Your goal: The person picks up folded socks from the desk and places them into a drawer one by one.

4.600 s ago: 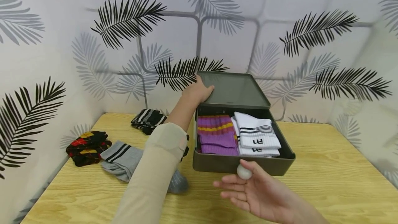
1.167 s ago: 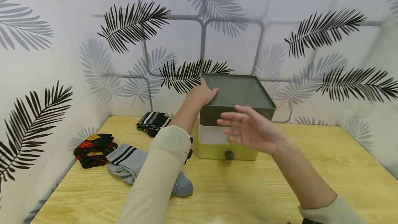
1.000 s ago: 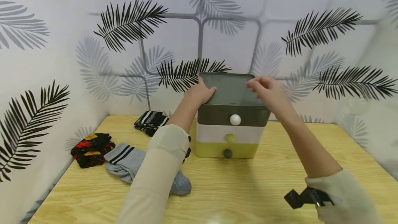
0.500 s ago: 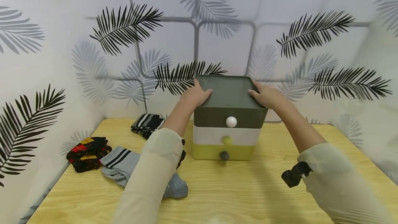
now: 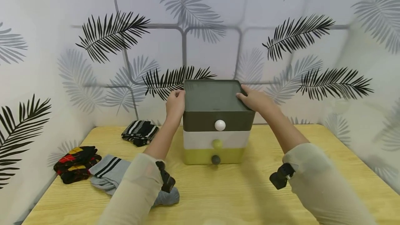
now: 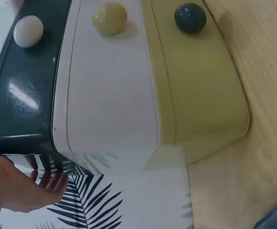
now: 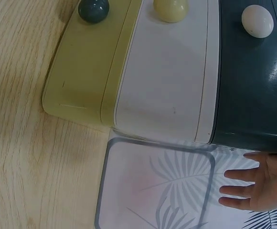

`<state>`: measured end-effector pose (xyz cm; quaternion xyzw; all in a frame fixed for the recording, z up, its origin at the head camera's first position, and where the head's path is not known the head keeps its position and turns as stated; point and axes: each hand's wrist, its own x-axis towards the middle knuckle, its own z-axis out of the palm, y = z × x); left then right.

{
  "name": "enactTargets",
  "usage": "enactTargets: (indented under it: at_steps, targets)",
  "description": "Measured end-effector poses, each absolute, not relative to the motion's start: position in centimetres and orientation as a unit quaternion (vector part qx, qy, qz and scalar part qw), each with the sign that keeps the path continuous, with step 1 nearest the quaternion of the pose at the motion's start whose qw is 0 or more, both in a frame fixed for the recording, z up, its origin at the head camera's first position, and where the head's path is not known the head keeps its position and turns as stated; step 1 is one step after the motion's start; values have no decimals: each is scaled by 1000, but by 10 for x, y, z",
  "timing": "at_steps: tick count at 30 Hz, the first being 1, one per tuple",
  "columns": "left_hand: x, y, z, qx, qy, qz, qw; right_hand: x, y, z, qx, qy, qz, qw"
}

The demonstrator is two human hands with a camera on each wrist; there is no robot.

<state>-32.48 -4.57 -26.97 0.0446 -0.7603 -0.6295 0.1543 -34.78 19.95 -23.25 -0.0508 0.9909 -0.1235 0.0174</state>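
A three-tier drawer box stands on the table, with a dark grey top drawer (image 5: pixel 200 121), a white middle drawer (image 5: pixel 200 139) and a yellow-green bottom drawer (image 5: pixel 200 156), all closed. My left hand (image 5: pixel 175 105) is at the upper left side of the box, its fingers loosely bent beside the dark tier in the left wrist view. On the other side, my right hand (image 5: pixel 257 100) rests its thumb on the top's right edge. In the right wrist view its fingers (image 7: pixel 239 191) lie straight and spread by the dark tier's side. The inside of the drawers is hidden.
Left of the box lie folded black-and-white socks (image 5: pixel 140 133), red, yellow and black plaid socks (image 5: pixel 76 164) and striped grey socks (image 5: pixel 110 171), the latter partly behind my left sleeve. A leaf-patterned backdrop (image 5: pixel 212 51) stands behind the wooden table (image 5: pixel 218 190).
The top drawer, earlier pulled out with purple and white socks inside, is now closed. My right hand moved from its knob to the right edge; my left shifted off the top to the left side.
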Motion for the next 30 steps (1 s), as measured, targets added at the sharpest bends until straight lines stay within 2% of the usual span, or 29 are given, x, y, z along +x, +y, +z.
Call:
enactTargets:
  at_steps: [9, 11, 13, 15, 17, 21, 24, 26, 30]
  targets:
    - [-257, -31, -310, 62, -497, -819, 278, -350, 190, -241, -61, 988, -138, 7]
    - [-241, -23, -319, 68, -473, -831, 285, -349, 190, -240, -62, 988, -140, 6]
    - [-228, -15, -328, 66, -475, -837, 264, -349, 190, -239, -60, 988, -143, 8]
    - [-219, -10, -335, 52, -492, -844, 209, -349, 192, -238, -56, 987, -147, 10]
    - [-216, -5, -339, 27, -526, -840, 130, -349, 194, -236, -51, 987, -149, 12]
    - [-219, 2, -350, -36, -538, -838, -80, -349, 198, -234, -44, 987, -152, 15]
    - [-227, 7, -360, -23, -480, -849, -218, -350, 200, -235, -42, 987, -155, 18]
    - [-234, 10, -365, 4, -435, -860, -265, -350, 201, -237, -41, 986, -158, 18]
    - [-246, 16, -369, 21, -371, -879, -299, -349, 203, -236, -39, 986, -160, 19]
